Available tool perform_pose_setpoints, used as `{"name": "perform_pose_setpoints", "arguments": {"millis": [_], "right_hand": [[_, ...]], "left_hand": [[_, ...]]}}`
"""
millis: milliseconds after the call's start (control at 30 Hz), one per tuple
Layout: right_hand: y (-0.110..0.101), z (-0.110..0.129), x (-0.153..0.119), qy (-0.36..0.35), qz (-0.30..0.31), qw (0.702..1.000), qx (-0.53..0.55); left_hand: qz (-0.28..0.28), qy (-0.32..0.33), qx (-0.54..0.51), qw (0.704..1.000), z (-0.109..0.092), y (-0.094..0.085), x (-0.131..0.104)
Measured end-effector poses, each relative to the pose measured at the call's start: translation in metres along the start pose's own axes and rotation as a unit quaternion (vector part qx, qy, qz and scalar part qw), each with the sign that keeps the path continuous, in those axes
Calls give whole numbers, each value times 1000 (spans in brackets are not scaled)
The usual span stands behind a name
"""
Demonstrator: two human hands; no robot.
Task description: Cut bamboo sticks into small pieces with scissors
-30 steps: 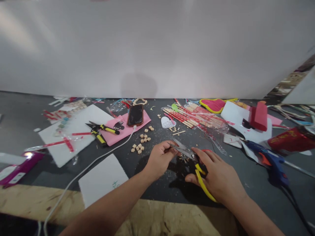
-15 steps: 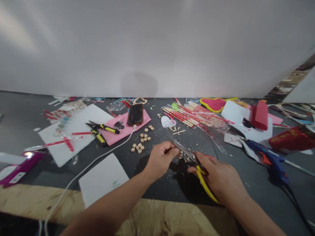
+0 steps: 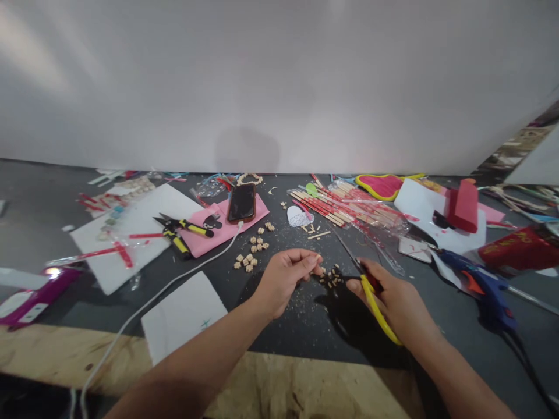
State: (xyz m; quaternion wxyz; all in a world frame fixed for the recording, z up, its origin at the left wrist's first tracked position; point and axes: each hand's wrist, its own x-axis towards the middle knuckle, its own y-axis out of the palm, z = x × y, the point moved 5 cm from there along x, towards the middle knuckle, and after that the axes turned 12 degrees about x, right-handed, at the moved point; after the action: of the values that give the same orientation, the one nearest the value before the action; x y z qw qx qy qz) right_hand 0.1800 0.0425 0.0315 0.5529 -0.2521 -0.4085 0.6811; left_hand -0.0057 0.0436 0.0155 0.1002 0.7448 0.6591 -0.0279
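Note:
My right hand [image 3: 388, 297] is wrapped round the yellow handles of a pair of scissors [image 3: 374, 302], whose blades point up and to the left. Fingers pinched, my left hand [image 3: 286, 276] is just left of the scissors; what lies between its fingertips is too small to make out. Beneath and between the hands, small cut wooden bits [image 3: 332, 276] are scattered on the dark table [image 3: 279, 340]. Several little wooden clusters [image 3: 248, 262] sit left of my left hand. A white heart-shaped paper [image 3: 299, 216] lies beyond the hands, near a loose stick [image 3: 319, 235].
Yellow-black pliers [image 3: 183, 233] and a phone [image 3: 241, 203] rest on pink sheets at the left. Red-tipped sticks [image 3: 321, 206] lie behind. At the right are a blue glue gun [image 3: 480, 285] and a red can [image 3: 517, 250]. A white cable [image 3: 163, 289] crosses the left side.
The scissors have moved right, away from my left fingertips, and their blades now point more steeply forward. More of the wooden bits between the hands shows.

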Motion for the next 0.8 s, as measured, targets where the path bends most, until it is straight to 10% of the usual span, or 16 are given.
{"name": "perform_pose_setpoints", "arguments": {"millis": [133,400,800], "right_hand": [[-5,-1,0,-6,-28,1000,9],[-24,1,-2,18,-86,995,49],[-23,-4,0,31,-93,994,53]], "left_hand": [[-28,55,202,978,-7,-2,-2],[19,274,600,751,-9,19,-5],[-28,239,645,725,-12,-3,0]]}}
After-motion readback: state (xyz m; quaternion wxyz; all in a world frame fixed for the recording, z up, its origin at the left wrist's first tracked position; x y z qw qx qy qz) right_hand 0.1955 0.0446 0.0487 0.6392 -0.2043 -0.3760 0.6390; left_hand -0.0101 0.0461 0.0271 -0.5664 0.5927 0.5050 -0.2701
